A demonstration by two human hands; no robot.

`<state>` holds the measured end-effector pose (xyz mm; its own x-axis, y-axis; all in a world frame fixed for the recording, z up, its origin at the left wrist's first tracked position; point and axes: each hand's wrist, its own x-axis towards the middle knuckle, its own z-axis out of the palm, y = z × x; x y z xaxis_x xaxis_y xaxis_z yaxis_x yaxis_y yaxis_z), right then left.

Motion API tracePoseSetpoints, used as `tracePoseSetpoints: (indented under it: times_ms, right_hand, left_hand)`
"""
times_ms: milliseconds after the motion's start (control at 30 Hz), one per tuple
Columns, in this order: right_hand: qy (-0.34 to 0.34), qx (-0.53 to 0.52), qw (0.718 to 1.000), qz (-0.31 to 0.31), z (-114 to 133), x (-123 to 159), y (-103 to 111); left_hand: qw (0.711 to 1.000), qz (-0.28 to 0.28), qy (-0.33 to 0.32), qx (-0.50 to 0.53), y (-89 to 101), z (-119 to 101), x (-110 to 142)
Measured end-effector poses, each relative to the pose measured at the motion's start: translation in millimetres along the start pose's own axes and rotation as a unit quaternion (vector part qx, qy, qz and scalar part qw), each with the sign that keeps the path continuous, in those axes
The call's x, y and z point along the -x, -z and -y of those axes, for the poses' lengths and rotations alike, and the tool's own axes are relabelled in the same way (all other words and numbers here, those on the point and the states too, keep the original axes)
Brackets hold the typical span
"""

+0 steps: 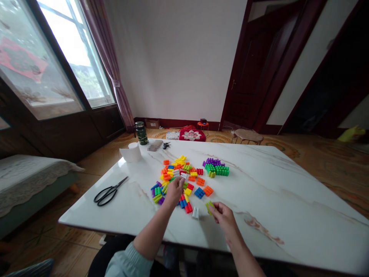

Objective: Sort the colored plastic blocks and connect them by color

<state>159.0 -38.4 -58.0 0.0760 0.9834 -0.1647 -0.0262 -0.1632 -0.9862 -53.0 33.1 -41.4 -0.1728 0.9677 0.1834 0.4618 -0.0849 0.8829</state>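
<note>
My left hand is over the pile of coloured plastic toy blocks, its fingers pinched on a white block at the fingertips. Between the thumb and fingers of my right hand is a yellow-green block, raised a little above the table. Just left of that hand a white-grey block stands on the table. Blue blocks and orange blocks lie between my hands. Farther back, purple blocks and green blocks are grouped in neat rows.
Black-handled scissors lie on the left of the white marbled table. Behind them are a paper roll, a dark green bottle, a blurred flat item and keys. A stool stands beyond the far edge.
</note>
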Motion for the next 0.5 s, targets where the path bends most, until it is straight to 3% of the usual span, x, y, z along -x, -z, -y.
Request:
tracePoseSetpoints:
  times_ms: [67,167,233,333,400,500]
  right_hand:
    - [0.051,0.008,0.999,-0.004,12,-13,-8]
    - [0.112,0.034,0.992,-0.039,13,-23,-20]
    - [0.144,0.073,0.985,-0.061,1,-21,-25]
    - [0.178,0.13,0.974,-0.06,-20,-17,-32]
    - [0.203,0.153,0.966,-0.049,-24,-22,-39]
    - [0.255,0.201,0.945,-0.028,-7,-51,-57]
  left_hand:
    - [1.0,0.001,-0.023,-0.009,2.7,-3,-12]
    - [0.996,-0.009,-0.079,-0.039,5.6,8,6]
    - [0.975,0.015,-0.181,-0.131,8.3,23,32]
    - [0.924,0.09,-0.267,-0.258,11.5,46,65]
    - [0.899,0.119,-0.289,-0.307,11.7,56,74]
    - [0.887,0.123,-0.289,-0.339,9.3,61,72]
